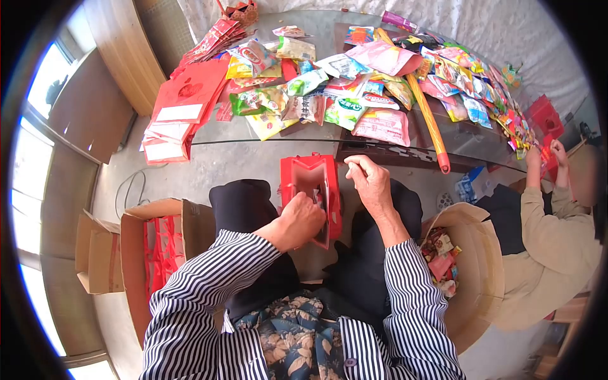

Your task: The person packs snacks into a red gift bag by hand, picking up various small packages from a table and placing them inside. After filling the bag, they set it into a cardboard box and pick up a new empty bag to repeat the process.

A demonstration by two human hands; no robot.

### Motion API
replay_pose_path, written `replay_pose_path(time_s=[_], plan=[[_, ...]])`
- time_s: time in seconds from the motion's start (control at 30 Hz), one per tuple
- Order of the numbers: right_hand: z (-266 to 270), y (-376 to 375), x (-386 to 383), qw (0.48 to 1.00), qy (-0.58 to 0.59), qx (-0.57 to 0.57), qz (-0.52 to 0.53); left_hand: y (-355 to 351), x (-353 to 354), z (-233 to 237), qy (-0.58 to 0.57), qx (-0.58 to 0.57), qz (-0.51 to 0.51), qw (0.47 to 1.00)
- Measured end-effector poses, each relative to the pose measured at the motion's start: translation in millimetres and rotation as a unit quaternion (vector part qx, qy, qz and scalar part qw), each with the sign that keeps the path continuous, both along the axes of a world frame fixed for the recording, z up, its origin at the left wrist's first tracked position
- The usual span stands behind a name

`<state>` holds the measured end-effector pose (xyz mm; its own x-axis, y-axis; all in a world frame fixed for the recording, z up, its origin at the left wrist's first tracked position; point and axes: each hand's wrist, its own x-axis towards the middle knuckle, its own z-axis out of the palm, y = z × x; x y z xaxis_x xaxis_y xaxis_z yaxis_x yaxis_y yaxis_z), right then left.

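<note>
A red paper gift bag point(335, 183) stands upright between my knees, its top open toward me. My left hand point(301, 218) is curled over the near side of its mouth, with the fingertips hidden down inside. Some small dark packaging point(318, 195) shows beside those fingers. Just right of the bag's far rim, my right hand point(372, 185) is raised with its fingers closed in a pinch; what they hold, if anything, I cannot make out. Beyond the bag, snack packets point(307, 107) lie heaped on the glass table point(253, 134).
Flat red gift bags point(183, 104) are stacked on the table's left. A yellow stick point(427, 120) overhangs its edge. Left of my legs is a cardboard box point(133, 253) of red bags; right, a round carton point(478, 259) holding small packets. Another person point(544, 234) works at far right.
</note>
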<state>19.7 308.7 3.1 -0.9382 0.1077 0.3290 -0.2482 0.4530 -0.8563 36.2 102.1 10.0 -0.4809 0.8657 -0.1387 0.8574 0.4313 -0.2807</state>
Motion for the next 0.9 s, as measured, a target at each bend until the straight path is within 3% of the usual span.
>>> replay_pose_path(time_s=[0.37,0.53,0.67,0.77,0.8,0.9], plan=[[-19,-1,-10,0.999,0.038,0.025,0.013,-18,17,-18,-0.061,0.035,0.001,0.998],[31,-11,-37,0.996,0.070,0.046,0.003,-19,16,-20,-0.012,0.035,0.001,0.999],[75,-31,-75,0.981,0.115,0.151,0.040,-19,15,-16,-0.034,0.045,0.013,0.998],[73,-45,-113,0.968,0.138,0.197,0.077,-22,17,-12,-0.043,0.040,0.020,0.998],[71,-51,-121,0.945,0.161,0.279,0.055,-24,19,-12,-0.044,0.043,0.026,0.998],[59,-65,-139,0.904,0.200,0.374,0.056,-28,18,-12,-0.055,0.044,0.035,0.997]])
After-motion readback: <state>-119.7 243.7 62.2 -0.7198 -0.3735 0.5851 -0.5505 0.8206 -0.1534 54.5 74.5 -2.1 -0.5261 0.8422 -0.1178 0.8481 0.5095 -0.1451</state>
